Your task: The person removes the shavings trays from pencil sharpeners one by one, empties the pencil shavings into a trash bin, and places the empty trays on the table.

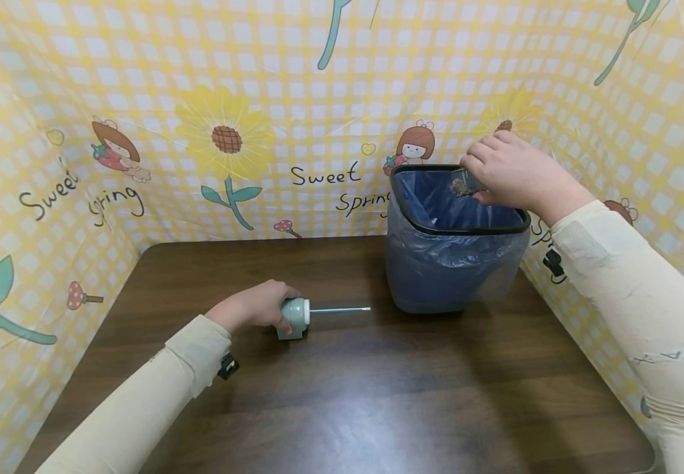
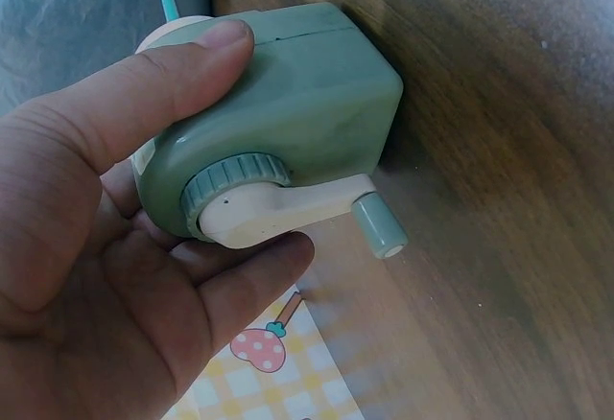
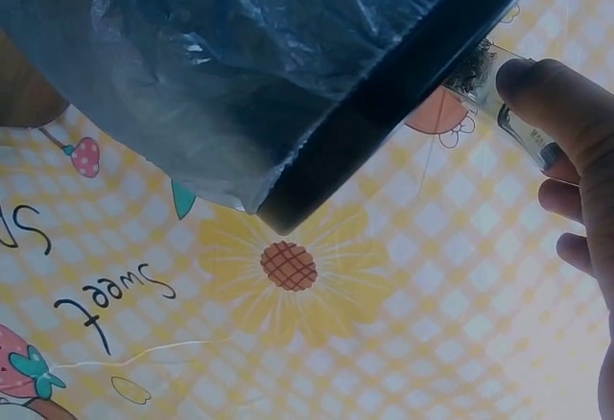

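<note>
My left hand (image 1: pixel 259 305) grips a green crank pencil sharpener (image 1: pixel 295 315) on the table, thumb on one side and fingers round the other. A light blue pencil (image 1: pixel 339 309) sticks out of its white front, pointing right. The left wrist view shows the sharpener's white crank (image 2: pixel 297 211) with a green knob. Over the trash bin (image 1: pixel 436 273), my right hand (image 1: pixel 510 172) holds a small clear shavings drawer (image 1: pixel 465 182), tilted down towards the opening. Dark pencil shavings (image 3: pixel 470 67) sit at the drawer's lower end in the right wrist view.
The bin stands at the back right of the dark wooden table (image 1: pixel 330 401), with a bluish plastic bag inside and folded over its black rim (image 1: pixel 466 230). Yellow checked cloth (image 1: pixel 318 105) with flower prints walls the table at the back and both sides.
</note>
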### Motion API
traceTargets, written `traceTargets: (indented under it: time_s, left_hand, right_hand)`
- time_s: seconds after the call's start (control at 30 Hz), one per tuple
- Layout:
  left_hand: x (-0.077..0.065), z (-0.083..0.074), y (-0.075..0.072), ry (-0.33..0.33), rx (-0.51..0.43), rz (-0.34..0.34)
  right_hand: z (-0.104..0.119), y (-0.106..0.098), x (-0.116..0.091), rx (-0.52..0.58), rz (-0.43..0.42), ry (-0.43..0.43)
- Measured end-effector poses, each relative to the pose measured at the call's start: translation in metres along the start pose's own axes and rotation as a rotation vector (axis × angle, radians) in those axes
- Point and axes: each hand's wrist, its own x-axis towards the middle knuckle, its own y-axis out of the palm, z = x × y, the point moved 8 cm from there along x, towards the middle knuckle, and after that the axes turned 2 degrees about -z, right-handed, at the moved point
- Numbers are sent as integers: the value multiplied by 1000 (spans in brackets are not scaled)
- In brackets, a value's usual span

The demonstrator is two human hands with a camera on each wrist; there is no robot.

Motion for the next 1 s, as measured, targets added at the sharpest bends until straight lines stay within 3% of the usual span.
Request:
traceTargets:
  time_s: [1.0]
  left_hand:
    - [-1, 0, -2, -2, 5, 0]
  right_hand:
    - [4, 3, -2, -60, 19, -51]
